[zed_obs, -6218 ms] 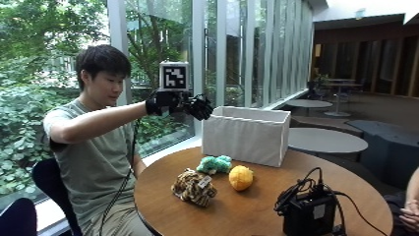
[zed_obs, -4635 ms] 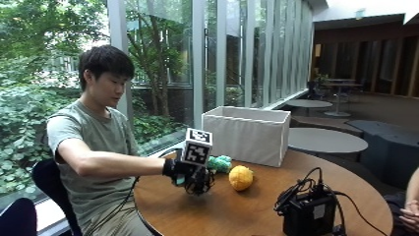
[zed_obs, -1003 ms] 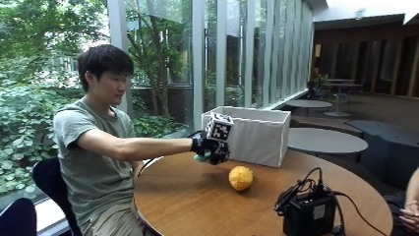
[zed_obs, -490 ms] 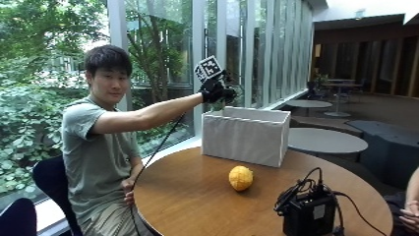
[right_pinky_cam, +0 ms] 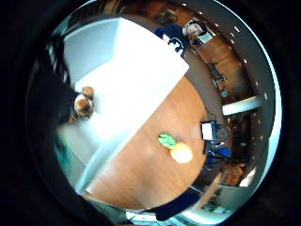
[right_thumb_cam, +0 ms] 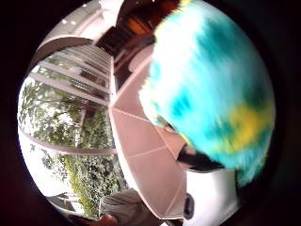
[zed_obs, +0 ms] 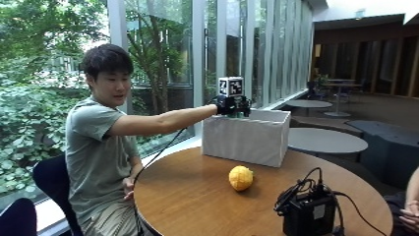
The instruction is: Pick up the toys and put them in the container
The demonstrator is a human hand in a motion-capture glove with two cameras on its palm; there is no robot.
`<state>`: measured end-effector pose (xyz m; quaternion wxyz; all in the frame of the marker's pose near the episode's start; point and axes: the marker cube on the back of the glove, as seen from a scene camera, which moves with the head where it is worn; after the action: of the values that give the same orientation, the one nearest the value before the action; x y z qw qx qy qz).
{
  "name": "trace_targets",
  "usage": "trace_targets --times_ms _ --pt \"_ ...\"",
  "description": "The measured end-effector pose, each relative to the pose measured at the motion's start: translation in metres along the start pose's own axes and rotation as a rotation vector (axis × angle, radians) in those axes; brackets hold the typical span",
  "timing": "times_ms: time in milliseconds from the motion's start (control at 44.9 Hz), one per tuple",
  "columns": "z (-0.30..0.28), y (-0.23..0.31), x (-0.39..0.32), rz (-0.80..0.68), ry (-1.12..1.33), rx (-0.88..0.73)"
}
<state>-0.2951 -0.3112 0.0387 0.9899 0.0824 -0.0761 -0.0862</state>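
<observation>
One teal-and-yellow plush toy (right_thumb_cam: pixel 211 89) sits close against the palm of the gloved right hand (zed_obs: pixel 232 105), held over the open top of the white fabric container (zed_obs: pixel 245 137); a sliver of green shows under the glove in the outside view. Fingers appear curled round the toy. Second toy, brown (right_pinky_cam: pixel 83 104), lies on the container floor. Third toy, an orange fruit with green leaves (zed_obs: pixel 240 177), rests on the round wooden counter (zed_obs: pixel 190 196), in front of the container and apart from it. Black device with cables (zed_obs: pixel 308 211) stands near the counter's edge.
</observation>
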Motion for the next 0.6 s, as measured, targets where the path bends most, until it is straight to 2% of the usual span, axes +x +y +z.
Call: trace_targets --times_ms 89,245,379,423,513,602 --pt "0.006 0.006 0.004 0.013 0.020 -0.139" --pt "-0.014 0.017 0.018 0.069 0.038 -0.122" --pt "-0.050 0.072 0.118 0.176 0.194 -0.159" --pt "-0.051 0.082 0.146 0.315 0.207 -0.148" --pt "-0.037 0.089 0.189 0.727 0.086 -0.078" --pt "0.010 0.125 0.253 0.896 0.101 -0.187"
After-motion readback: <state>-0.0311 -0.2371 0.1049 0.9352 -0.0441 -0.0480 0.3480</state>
